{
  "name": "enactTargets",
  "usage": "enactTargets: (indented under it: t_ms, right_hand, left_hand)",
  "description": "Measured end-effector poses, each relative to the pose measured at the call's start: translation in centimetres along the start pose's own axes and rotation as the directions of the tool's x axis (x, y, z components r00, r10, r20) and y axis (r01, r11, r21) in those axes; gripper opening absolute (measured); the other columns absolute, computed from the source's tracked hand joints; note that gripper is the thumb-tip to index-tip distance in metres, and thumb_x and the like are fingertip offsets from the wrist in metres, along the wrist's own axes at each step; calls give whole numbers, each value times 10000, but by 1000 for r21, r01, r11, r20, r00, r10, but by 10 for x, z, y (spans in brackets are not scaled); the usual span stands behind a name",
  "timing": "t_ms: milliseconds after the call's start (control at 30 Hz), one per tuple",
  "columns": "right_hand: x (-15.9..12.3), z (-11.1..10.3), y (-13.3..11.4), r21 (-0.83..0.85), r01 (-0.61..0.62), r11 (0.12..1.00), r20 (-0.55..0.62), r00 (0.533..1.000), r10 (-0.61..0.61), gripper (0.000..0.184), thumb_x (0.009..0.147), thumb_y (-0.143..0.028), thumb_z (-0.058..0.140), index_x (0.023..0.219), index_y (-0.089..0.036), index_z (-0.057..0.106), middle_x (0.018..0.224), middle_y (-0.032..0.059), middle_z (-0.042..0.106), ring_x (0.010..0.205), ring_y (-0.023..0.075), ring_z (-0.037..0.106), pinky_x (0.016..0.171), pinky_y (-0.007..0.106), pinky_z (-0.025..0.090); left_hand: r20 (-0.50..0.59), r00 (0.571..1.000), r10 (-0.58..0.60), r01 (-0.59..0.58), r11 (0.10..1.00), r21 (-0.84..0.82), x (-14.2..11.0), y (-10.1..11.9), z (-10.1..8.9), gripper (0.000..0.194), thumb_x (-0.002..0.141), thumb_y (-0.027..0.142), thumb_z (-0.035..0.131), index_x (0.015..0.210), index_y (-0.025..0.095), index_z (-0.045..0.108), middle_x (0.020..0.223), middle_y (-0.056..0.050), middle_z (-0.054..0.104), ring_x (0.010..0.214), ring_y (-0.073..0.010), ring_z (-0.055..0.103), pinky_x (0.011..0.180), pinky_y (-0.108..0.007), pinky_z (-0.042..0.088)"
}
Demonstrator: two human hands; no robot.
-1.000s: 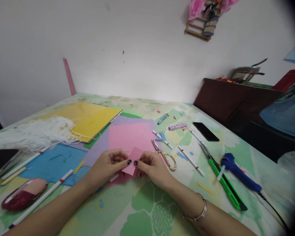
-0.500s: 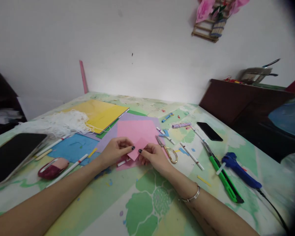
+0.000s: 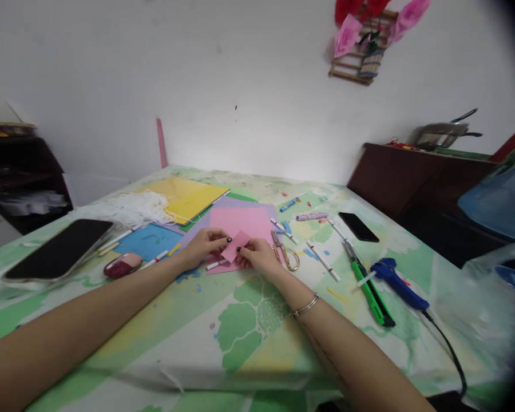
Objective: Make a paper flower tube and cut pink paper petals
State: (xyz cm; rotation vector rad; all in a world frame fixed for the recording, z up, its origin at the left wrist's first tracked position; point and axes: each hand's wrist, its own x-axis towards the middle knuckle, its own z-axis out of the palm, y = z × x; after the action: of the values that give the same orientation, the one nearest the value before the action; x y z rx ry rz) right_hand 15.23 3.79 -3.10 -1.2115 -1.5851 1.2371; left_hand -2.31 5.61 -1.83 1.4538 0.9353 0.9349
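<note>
A small piece of pink paper (image 3: 235,246) is pinched between both hands, tilted above a larger pink sheet (image 3: 249,222). My left hand (image 3: 206,245) holds its left edge between thumb and fingers. On its right edge, my right hand (image 3: 257,254) has a thumb and fingers closed. Under the hands a white paper stick (image 3: 216,264) with a red band lies on the pink sheet. Gold-handled scissors (image 3: 288,255) rest just right of my right hand. A purple sheet (image 3: 199,232) shows beneath the pink one.
To the right lie a green utility knife (image 3: 371,294), a blue glue gun (image 3: 401,286) with a cord, and a black phone (image 3: 358,226). Leftward are a large phone (image 3: 60,252), a maroon-and-pink object (image 3: 122,265), blue paper (image 3: 148,241), white yarn (image 3: 139,207) and a yellow folder (image 3: 189,197).
The view has shifted, bringing the table's front edge into sight. The small pink paper has turned a little between my fingers; both hands still hold it.
</note>
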Motion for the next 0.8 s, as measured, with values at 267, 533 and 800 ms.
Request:
enactTargets:
  t_ms: [267,533,800]
  right_hand:
    - [9,6,9,-217,72,974,-171,979,-110,159,678,-118,527,550,-173,606,501,21,629,513,137,593,527,216,445]
    - [7,6,5,-304,89,949,-222,962,-161,136,661,-119,547,572,-165,639,557,45,659,675,196,646,660,268,467]
    - [10,7,9,-133,96,986,-181,976,-119,177,692,-152,576,520,-174,609,436,1,592,486,139,579,544,230,444]
  left_hand:
    - [-15,1000,-23,24,999,42,1,-3,-3,169,647,260,661,718,120,602,556,18,560,481,-77,519,484,-189,427]
    - [-64,995,-82,87,993,80,3,2,8,215,584,286,675,670,132,551,519,20,541,462,-130,583,467,-229,448]
    - [-59,993,-106,110,992,65,-5,9,10,155,549,180,670,663,116,587,589,-5,585,522,-115,582,514,-228,468]
